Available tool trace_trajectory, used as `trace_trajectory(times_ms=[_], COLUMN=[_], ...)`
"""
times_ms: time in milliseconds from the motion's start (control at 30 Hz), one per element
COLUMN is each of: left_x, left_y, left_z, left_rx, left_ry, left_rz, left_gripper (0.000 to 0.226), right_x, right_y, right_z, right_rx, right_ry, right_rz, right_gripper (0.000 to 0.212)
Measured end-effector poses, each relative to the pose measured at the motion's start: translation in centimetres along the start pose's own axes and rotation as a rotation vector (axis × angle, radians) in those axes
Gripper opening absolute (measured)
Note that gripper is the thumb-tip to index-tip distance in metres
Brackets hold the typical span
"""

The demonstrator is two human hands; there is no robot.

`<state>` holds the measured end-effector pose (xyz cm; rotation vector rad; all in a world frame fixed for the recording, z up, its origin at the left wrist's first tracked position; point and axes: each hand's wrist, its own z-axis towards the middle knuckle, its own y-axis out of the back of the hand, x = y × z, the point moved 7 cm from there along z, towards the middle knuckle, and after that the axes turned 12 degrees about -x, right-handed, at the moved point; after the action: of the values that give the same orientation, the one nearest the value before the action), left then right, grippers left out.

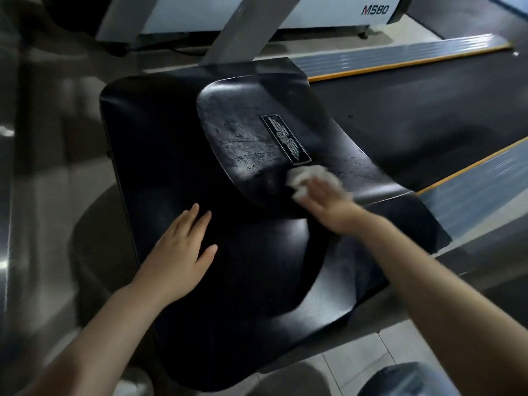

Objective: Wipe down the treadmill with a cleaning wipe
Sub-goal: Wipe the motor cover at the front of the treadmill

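At far left, grey tiled floor (37, 155) borders the treadmill. The left hand (183, 252) lies flat on the black motor cover (148, 155), fingers straight and slightly spread, grasping nothing. The cover occupies the centre of the view; its long axis runs from lower left to upper right, in line with the running belt (400, 110). A raised, dusty panel (243, 130) on the cover carries a metal badge (285, 142) set diagonally. Just below the badge, the white cleaning wipe (303, 175) lies bunched on the panel edge. The right hand (328, 201) presses on the wipe; motion blur hides the finger curl. At right, orange-edged side rails (457, 195) flank the belt. Behind, a white machine (314, 12) reads "MS80".
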<state>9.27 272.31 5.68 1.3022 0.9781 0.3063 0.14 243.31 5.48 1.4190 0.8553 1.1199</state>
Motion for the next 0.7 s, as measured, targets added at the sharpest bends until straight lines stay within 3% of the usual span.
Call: trace_trajectory(times_ms=[67, 133, 167, 233, 300, 367, 433, 467, 567, 633, 700], left_x=[0.1, 0.4, 0.6, 0.8, 0.9, 0.9, 1.0, 1.1, 2.7, 4.0, 5.0], left_y=[-0.1, -0.5, -0.6, -0.8, -0.5, -0.3, -0.3, -0.4, 0.3, 1.0, 1.4], left_z=[-1.3, -2.2, -2.4, -2.6, -2.4, -2.5, -3.0, -3.3, -3.6, -3.7, -4.1], left_rx=[0.031, 0.056, 0.071, 0.087, 0.072, 0.069, 0.085, 0.090, 0.088, 0.088, 0.101], left_ry=[0.004, -0.005, -0.011, -0.011, -0.014, -0.017, -0.029, -0.038, -0.006, 0.063, 0.116], left_rz=[0.017, 0.053, 0.072, 0.069, 0.031, 0.003, -0.004, -0.002, 0.009, 0.011, 0.013], left_gripper=[0.068, 0.069, 0.070, 0.068, 0.065, 0.062, 0.062, 0.062, 0.063, 0.063, 0.062], right_x=[-9.7, -16.8, -18.1, -15.9, -9.2, -0.8, 6.5, 9.8, 18.0, 19.6, 18.6], right_y=[1.4, 1.8, 2.1, 2.2, 0.8, -0.4, -0.3, -0.1, -1.5, -2.5, -2.6], right_z=[-1.4, -2.6, -2.8, -1.9, -0.7, -0.9, -3.2, -4.3, -5.6, -4.3, -1.6], right_rx=[-0.019, 0.109, 0.169, 0.137, 0.132, 0.027, -0.122, -0.164, -0.015, -0.028, -0.090], right_ry=[-0.251, -0.455, -0.537, -0.587, -0.422, -0.117, 0.090, 0.128, 0.322, 0.378, 0.314], right_rz=[-0.112, -0.249, -0.300, -0.277, -0.205, -0.124, 0.027, 0.117, 0.225, 0.163, 0.085], right_gripper=[0.052, 0.048, 0.051, 0.059, 0.064, 0.069, 0.055, 0.048, 0.051, 0.058, 0.057])
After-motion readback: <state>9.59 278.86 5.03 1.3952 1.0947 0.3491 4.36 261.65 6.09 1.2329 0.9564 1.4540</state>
